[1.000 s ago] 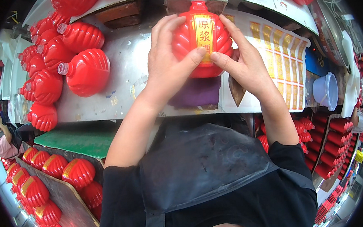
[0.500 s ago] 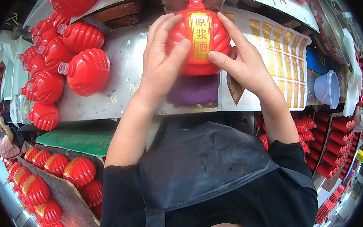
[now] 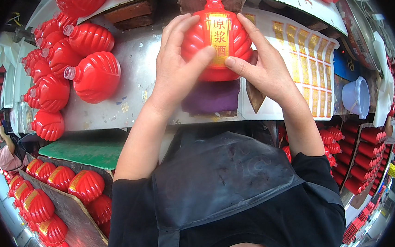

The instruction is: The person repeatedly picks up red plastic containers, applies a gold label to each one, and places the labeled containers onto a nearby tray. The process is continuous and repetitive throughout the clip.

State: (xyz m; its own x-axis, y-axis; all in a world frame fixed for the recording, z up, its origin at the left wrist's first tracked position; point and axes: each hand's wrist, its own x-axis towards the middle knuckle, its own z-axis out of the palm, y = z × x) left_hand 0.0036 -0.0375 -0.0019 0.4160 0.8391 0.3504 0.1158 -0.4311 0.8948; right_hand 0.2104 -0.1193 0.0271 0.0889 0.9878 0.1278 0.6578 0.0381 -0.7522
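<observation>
A shiny red ribbed bottle (image 3: 193, 40) with a clear neck lies on its back in front of me, its neck pointing away. Along its middle runs a gold and yellow label (image 3: 218, 26) with dark lettering. My left hand (image 3: 176, 55) curves round the bottle's left side, its thumb pressing on the label's left edge. From the other side my right hand (image 3: 262, 58) grips the bottle, thumb on the lower right of the label. Purple cloth (image 3: 212, 98) lies under the bottle's base, and a padded grey block (image 3: 191, 2) is by its neck.
Several unlabelled red bottles (image 3: 96, 78) lie on the metal table at left. To the right is a sheet of gold labels (image 3: 311, 63), beside a pale blue bucket (image 3: 356, 98). Labelled bottles (image 3: 86, 185) fill a bin at lower left. A person (image 3: 7, 154) is at far left.
My left thumb has slid right and slightly down onto the label's edge. My right thumb has shifted slightly left. The bottle stays in the same place.
</observation>
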